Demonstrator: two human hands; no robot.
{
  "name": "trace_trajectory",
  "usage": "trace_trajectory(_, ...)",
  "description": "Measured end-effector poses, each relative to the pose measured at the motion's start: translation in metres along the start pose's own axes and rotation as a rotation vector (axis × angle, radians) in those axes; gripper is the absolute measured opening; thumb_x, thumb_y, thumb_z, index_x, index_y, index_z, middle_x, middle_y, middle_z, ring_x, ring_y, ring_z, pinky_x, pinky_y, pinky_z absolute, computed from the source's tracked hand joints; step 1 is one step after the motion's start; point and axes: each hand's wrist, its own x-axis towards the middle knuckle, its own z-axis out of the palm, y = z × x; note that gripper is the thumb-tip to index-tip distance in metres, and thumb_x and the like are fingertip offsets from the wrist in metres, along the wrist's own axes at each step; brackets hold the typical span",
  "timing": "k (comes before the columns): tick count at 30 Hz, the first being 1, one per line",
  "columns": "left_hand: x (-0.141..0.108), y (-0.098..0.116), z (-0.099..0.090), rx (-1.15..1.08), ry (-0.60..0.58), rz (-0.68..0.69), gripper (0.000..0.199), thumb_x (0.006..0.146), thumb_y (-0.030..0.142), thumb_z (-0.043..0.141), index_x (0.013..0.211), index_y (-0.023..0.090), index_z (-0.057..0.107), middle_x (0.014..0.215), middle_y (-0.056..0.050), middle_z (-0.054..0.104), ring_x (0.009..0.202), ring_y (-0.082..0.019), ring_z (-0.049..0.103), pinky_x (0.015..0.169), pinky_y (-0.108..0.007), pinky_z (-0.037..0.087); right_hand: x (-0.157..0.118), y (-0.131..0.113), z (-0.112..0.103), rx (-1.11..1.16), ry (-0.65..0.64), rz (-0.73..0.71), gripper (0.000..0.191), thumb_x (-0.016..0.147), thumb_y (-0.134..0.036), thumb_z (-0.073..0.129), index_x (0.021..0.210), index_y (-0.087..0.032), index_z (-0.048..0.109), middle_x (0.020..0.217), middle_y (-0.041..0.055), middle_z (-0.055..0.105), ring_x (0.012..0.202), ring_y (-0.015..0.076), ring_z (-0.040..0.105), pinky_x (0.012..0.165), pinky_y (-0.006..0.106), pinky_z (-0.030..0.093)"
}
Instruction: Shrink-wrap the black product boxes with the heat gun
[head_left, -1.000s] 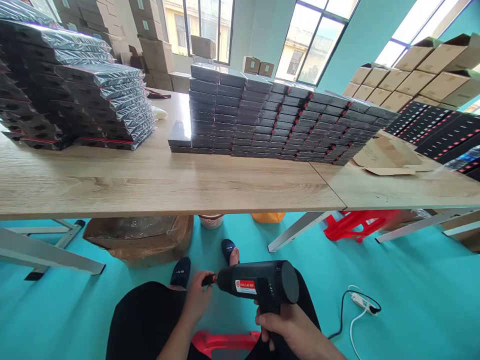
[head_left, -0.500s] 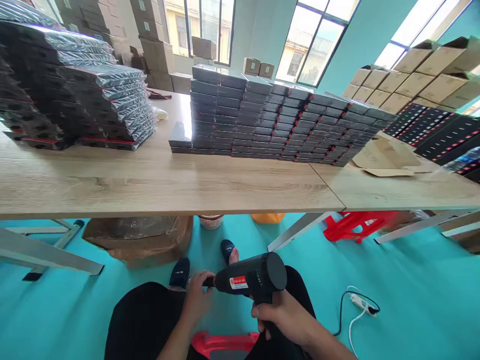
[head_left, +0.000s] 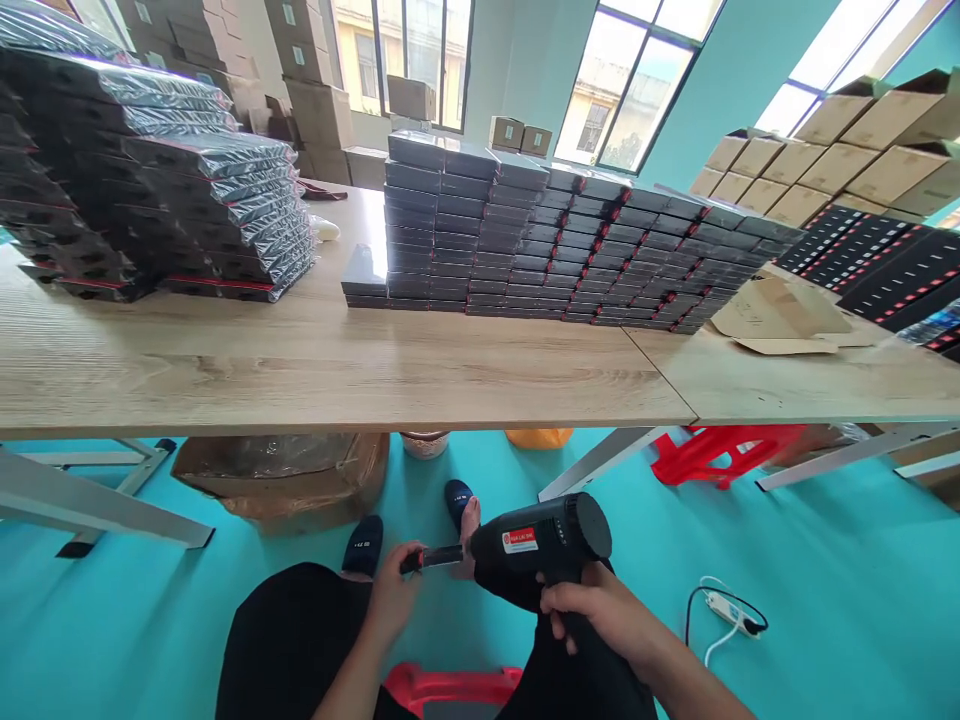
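My right hand (head_left: 592, 610) is wrapped around the handle of a black heat gun (head_left: 551, 540) with a red-and-white label. Its barrel points left, over my lap. At the left, my left hand (head_left: 396, 590) pinches a slim dark box (head_left: 442, 556) with a small red mark, seen nearly edge-on. The box's right end lies close to the heat gun's front; I cannot tell whether they touch. My palm and fingers hide part of the box's left end.
Ahead stands a wooden table (head_left: 450, 385) with rows of stacked black boxes (head_left: 502, 235) and film-wrapped packs (head_left: 225, 210) on the left. Below are a carton (head_left: 292, 490), a red stool (head_left: 720, 455) and table legs. A power strip (head_left: 731, 610) lies on the floor at right.
My right hand has moved the heat gun to the right and slightly up, away from my left hand. More of the slim dark box now shows between them.
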Motion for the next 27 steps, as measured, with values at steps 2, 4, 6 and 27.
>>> trace_trajectory(2, 0.001, 0.0, -0.001, 0.013, 0.005, -0.005, 0.036, 0.051, 0.013, 0.058, 0.08, 0.023, 0.075, 0.092, -0.006, 0.076, 0.096, -0.03, 0.069, 0.098, -0.046, 0.049, -0.001, 0.001, 0.0, 0.004, -0.046, -0.011, 0.029, 0.067, -0.029, 0.068, 0.091, -0.013, 0.064, 0.055, 0.0001, 0.062, 0.049, 0.0149, 0.054, 0.05, 0.028, 0.044)
trace_trajectory(4, 0.002, -0.001, -0.002, 0.027, 0.015, 0.002, 0.036, 0.051, 0.013, 0.058, 0.081, 0.023, 0.075, 0.094, -0.007, 0.077, 0.099, -0.03, 0.069, 0.1, -0.046, 0.048, -0.001, 0.003, 0.001, 0.019, -0.056, -0.059, 0.027, 0.067, -0.029, 0.069, 0.088, -0.013, 0.064, 0.059, -0.0002, 0.061, 0.051, 0.0149, 0.055, 0.049, 0.028, 0.044)
trace_trajectory(6, 0.002, -0.003, -0.002, 0.032, 0.015, 0.01, 0.037, 0.05, 0.012, 0.056, 0.08, 0.023, 0.075, 0.097, -0.008, 0.077, 0.103, -0.031, 0.068, 0.103, -0.046, 0.046, 0.0, 0.006, 0.002, 0.024, -0.064, -0.074, 0.025, 0.066, -0.028, 0.069, 0.086, -0.014, 0.064, 0.061, -0.0006, 0.059, 0.054, 0.016, 0.056, 0.048, 0.028, 0.045)
trace_trajectory(27, 0.001, -0.012, -0.002, 0.181, -0.005, 0.211, 0.036, 0.056, 0.012, 0.055, 0.084, 0.022, 0.076, 0.107, -0.009, 0.073, 0.109, -0.03, 0.066, 0.105, -0.05, 0.046, 0.004, 0.004, 0.032, -0.006, -0.149, -0.126, 0.017, 0.068, -0.023, 0.064, 0.083, -0.015, 0.062, 0.059, -0.0017, 0.058, 0.051, 0.0146, 0.053, 0.048, 0.028, 0.044)
